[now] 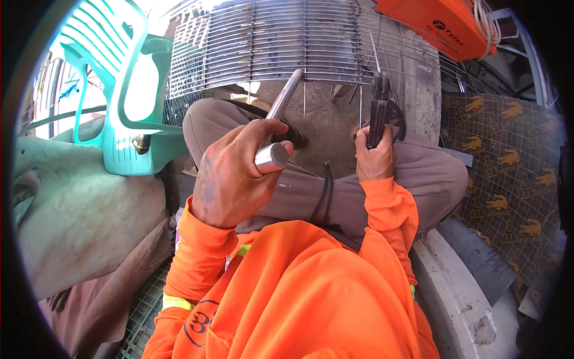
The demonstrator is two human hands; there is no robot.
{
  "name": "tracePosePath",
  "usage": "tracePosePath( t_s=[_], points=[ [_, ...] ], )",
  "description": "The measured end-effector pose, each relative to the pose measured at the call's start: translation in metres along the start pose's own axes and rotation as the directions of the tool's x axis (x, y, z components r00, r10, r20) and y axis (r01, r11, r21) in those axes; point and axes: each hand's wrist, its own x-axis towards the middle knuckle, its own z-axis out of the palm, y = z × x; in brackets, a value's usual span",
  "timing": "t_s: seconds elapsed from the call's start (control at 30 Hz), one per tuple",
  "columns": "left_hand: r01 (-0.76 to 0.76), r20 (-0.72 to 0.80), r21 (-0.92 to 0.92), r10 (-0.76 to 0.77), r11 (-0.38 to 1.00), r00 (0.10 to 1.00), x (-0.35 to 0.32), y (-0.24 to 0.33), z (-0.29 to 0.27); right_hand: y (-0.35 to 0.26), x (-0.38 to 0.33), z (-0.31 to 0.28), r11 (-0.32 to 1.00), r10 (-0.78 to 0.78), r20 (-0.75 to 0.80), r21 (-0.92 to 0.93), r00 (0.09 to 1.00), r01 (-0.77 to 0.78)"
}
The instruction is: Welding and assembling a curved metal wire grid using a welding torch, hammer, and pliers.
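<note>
– Concrete floor (326, 128) is seen between the spread legs (424, 179); what is set beyond it?
– Across the far side a metal grate (275, 48) is laid, with an orange box (439, 27) to its right and a green chair (128, 128) to its left.
– And by the left hand (230, 170)?
– A silver bar (272, 158) is held there in curled fingers, its thick end turned up toward the body and its thinner end pointed at the grate. Its middle is hidden by the fingers.
– Is anything gripped by the right hand (378, 158)?
– Yes, a black holder (376, 119) is closed in the fingers over the right leg, kept well apart from the bar. From its top a thin rod (374, 51) is pointed away; whether the grate is touched by it cannot be told.
– What is spread farther right?
– A dark patterned mat (505, 173).
</note>
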Motion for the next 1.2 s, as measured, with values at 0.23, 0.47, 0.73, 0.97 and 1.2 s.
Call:
tracePosePath(
  t_s=[0.23, 0.47, 0.73, 0.97, 1.2],
  points=[
    [0.039, -0.07, 0.063, -0.034, 0.997, 0.997, 0.009, -0.003, -0.034, -0.029, -0.005, -0.049, 0.993, -0.034, 0.018, 0.114, 0.999, 0.032],
    [0.075, -0.021, 0.14, -0.073, 0.987, 0.997, 0.028, -0.002, -0.047, -0.008, -0.013, -0.07, 0.923, -0.365, 0.008, -0.13, 0.931, 0.363],
    [0.058, -0.028, 0.168, -0.054, 0.984, 0.998, 0.042, -0.008, -0.053, 0.015, -0.015, -0.065, 0.878, -0.43, 0.035, -0.219, 0.902, 0.426],
    [0.117, -0.041, 0.203, -0.111, 0.972, 0.993, 0.055, 0.0, -0.063, 0.019, -0.017, -0.056, 0.783, -0.581, 0.098, -0.205, 0.808, 0.588],
    [0.042, -0.001, 0.247, -0.043, 0.968, 0.999, 0.073, -0.005, -0.067, 0.026, -0.016, -0.053, 0.805, -0.527, 0.108, -0.255, 0.843, 0.536]
  ],
)
